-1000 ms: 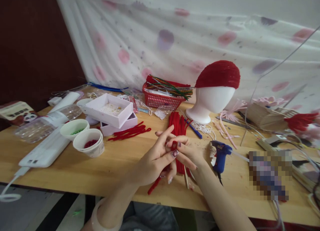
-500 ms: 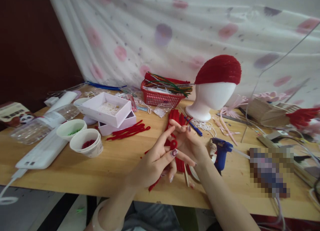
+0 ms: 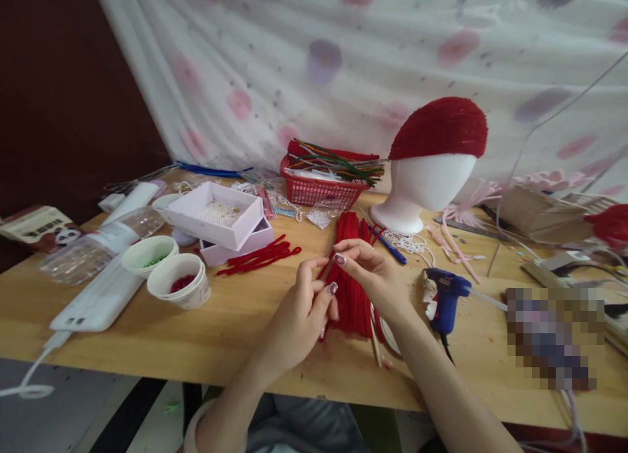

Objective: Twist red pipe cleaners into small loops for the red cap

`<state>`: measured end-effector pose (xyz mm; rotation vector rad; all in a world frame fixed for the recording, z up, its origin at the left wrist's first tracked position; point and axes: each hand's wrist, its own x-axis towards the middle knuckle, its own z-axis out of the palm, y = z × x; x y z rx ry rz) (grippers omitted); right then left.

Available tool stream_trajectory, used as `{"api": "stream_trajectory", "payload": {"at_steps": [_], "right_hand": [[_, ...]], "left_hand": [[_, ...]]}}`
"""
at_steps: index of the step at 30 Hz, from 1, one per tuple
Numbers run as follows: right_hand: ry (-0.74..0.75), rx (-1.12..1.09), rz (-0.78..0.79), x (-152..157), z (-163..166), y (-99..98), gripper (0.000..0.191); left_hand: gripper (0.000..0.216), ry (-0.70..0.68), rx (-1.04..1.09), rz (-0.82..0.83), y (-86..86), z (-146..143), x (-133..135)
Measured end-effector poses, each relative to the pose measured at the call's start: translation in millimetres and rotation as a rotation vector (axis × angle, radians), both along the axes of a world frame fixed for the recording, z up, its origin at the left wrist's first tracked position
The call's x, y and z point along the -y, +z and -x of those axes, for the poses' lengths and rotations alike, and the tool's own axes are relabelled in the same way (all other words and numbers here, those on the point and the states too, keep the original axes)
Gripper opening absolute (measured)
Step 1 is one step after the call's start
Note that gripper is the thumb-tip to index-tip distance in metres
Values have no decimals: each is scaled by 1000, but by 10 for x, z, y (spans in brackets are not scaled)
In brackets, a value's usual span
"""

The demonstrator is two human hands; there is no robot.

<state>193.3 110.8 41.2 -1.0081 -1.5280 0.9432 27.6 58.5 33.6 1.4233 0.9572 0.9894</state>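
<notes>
My left hand is closed, thumb against curled fingers, over the front of the table. Close beside it, my right hand is pinched, and the fingertips of both hands meet. Between them is a red chenille stem, mostly hidden by the fingers. Under and behind my hands lies a thick bundle of red chenille stems. A thin wooden stick and a pale round rim, partly covered by my right wrist, sit right of the bundle. A blue pen rests beyond my right hand.
A blue glue gun stands at right. Behind is a white foam head with a red cap, beside a red basket of stems. Leftward are paper cups of beads, stacked boxes, loose red stems and a white power bank.
My spread, crossed fingers have closed into pinches, and the red curl seen between them is now covered. My right hand has turned palm down. The view has shifted slightly.
</notes>
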Motion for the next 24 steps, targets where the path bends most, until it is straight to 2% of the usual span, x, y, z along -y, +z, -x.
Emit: {"api": "stream_trajectory", "payload": {"at_steps": [2,5,11,15,18,20,22,24], "right_hand": [[-93,51,-71,-55,-46,-12,19],[-194,154,-154,-104,-99,-5,20],[-236,324,-200,-129,-124,-8,27],[-278,366,-163,-216,-205,-99,34],[-285,387,-92,-310,-259,-181,37],[-280,415,-29,-372,-259,-220,30],[-262,448,31,-431,-225,-236,25],[-233,479,71,-484,-163,-217,29]], "left_hand": [[17,53,-122,-18,-36,80,38],[25,105,-238,3,-96,264,79],[33,275,-204,102,-264,603,115],[34,391,-171,81,-378,747,202],[34,390,-179,64,-438,799,271],[35,367,-183,51,-473,806,294],[39,341,-196,32,-514,804,298],[46,341,-217,2,-556,801,293]]}}
